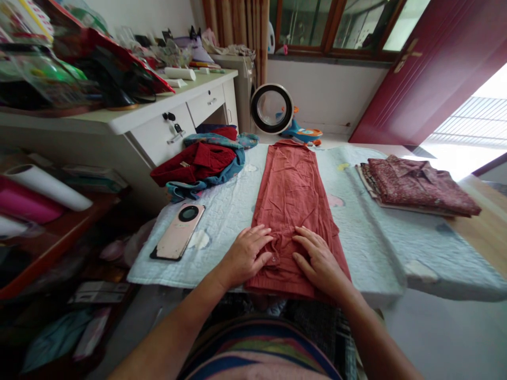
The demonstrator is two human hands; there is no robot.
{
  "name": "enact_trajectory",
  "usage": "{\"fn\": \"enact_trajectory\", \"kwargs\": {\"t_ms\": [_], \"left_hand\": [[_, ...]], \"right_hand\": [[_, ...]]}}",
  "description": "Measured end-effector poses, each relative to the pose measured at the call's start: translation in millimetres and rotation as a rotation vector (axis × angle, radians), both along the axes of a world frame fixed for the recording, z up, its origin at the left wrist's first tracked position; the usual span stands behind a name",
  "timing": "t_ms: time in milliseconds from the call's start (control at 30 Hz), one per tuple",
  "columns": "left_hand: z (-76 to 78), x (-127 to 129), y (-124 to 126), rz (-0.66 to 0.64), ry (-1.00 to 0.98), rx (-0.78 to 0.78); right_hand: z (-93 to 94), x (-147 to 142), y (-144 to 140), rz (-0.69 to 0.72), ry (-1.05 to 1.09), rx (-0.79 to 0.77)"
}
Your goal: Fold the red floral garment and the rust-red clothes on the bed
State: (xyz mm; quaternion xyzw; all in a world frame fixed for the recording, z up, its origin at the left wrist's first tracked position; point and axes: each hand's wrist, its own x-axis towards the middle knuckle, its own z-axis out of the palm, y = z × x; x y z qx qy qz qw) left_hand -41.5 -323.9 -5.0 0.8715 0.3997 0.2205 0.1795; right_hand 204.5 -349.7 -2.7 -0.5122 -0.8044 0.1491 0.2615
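Observation:
A rust-red shirt point(291, 195), folded into a long narrow strip with its collar at the far end, lies in front of me on a pale blue quilted cloth point(225, 211). My left hand point(247, 253) rests flat on its near left edge, fingers extended, close to a small button. On the near right part my right hand point(317, 258) lies the same way, fingers spread over the fabric. Neither hand grips anything. Creases run along the cloth between the two hands.
A phone point(180, 232) lies on the quilt at left, below crumpled red and blue clothes point(202, 163). Folded patterned garments point(420, 184) are stacked at right. A cluttered white desk point(158, 111) borders the left; a washing machine with its round door point(272, 108) open stands behind.

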Motion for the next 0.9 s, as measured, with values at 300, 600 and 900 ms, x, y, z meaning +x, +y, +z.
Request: {"fn": "enact_trajectory", "kwargs": {"t_ms": [300, 600, 900], "left_hand": [[-8.9, -1, -4, 0.019, 0.050, 0.014], [7.7, 26, -1, -0.154, -0.008, 0.038], [3.1, 33, -4, -0.128, 0.079, 0.006]], "right_hand": [[-8.4, 3, 0, -0.001, 0.020, -0.030], [-6.7, 3, 0, -0.012, 0.028, -0.054], [-11.5, 2, -2, -0.028, 0.093, -0.026]]}}
